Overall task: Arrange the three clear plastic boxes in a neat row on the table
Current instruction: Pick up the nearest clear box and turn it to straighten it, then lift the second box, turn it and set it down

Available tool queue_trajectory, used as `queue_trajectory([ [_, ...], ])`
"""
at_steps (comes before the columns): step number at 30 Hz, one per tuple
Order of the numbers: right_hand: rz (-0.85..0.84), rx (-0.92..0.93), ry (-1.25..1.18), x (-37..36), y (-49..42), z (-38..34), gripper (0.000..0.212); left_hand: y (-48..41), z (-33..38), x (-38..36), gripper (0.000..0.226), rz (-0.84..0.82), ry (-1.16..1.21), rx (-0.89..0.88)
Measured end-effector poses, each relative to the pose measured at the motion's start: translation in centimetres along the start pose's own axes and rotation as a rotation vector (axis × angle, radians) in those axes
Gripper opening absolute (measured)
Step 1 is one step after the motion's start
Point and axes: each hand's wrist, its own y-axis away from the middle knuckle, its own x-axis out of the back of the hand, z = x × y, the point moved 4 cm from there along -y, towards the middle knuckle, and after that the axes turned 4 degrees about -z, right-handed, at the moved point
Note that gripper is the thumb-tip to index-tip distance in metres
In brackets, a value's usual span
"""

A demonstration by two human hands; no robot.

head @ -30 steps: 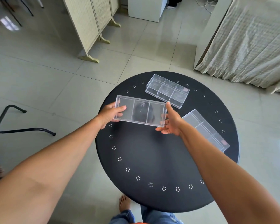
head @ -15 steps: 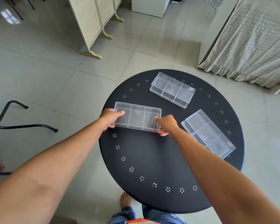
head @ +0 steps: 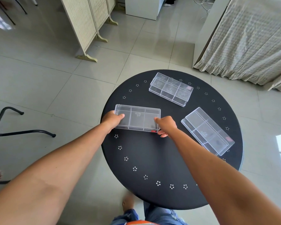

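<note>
Item 1, left hand [head: 112,119]: fingers curled over the left end of the near-left clear plastic box [head: 137,118], thumb on top, closed in a grip on it.

Item 2, near-left clear plastic box: three compartments, at the left edge of the round black table [head: 152,156], its left end just at the rim. Risk: a push further left could tip it off the table; its smooth walls may slip in a loose grip. Small red tag at its near right corner, too small to read.

Item 3, right hand [head: 166,125]: closed on the box's right end, fingertips under the near corner.

Item 4, far clear plastic box [head: 171,89]: toward the table's far edge, angled, apart from the others. Faint moulded marks and a pinkish sticker, unreadable.

Item 5, right clear plastic box [head: 207,130]: at the table's right side, skewed diagonally, near the rim. Risk: the right forearm could knock it. Red sticker, illegible.
</note>
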Motion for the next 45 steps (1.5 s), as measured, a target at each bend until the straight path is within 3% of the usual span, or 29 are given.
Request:
queue_trajectory([
  [4,0.013,0.017,-0.004,0.4,0.4,0.2,0.034,0.3,0.5,0.3,0.037,-0.009,-0.020,-0.027],
  [8,0.065,0.036,-0.032,1.6,1.2,0.5,0.034,0.9,1.7,1.3,0.065,0.145,-0.183,-0.029],
  [12,0.145,0.051,-0.092,3.3,2.2,1.2,0.027,2.2,4.5,1.7,0.056,0.272,-0.272,-0.182],
  [16,0.233,0.077,-0.192,5.2,4.0,3.2,0.015,3.6,8.1,-0.6,0.048,0.154,-0.258,-0.381],
  [18,0.285,0.083,-0.219,6.2,4.5,4.9,0.020,4.4,9.6,-2.6,0.045,0.062,-0.237,-0.448],
  [20,0.354,0.096,-0.237,7.4,5.2,6.6,0.030,5.3,10.8,-4.7,0.041,-0.004,-0.247,-0.497],
  [25,0.575,0.057,-0.314,11.2,8.1,11.1,0.020,7.3,12.9,-10.4,0.039,-0.151,-0.327,-0.577],
  [31,0.762,0.014,-0.377,15.4,9.6,17.7,0.074,7.9,14.4,-17.1,0.052,-0.298,-0.425,-0.589],
  [37,0.446,-0.060,-0.232,16.4,8.0,22.5,0.134,6.4,14.7,-22.0,0.087,-0.409,-0.422,-0.477],
  [40,0.322,-0.054,-0.147,16.2,6.6,24.0,0.147,5.3,14.7,-23.7,0.102,-0.454,-0.404,-0.434],
  [45,0.277,0.035,-0.146,16.5,4.4,25.1,0.149,3.6,14.4,-25.7,0.121,-0.529,-0.366,-0.381],
])
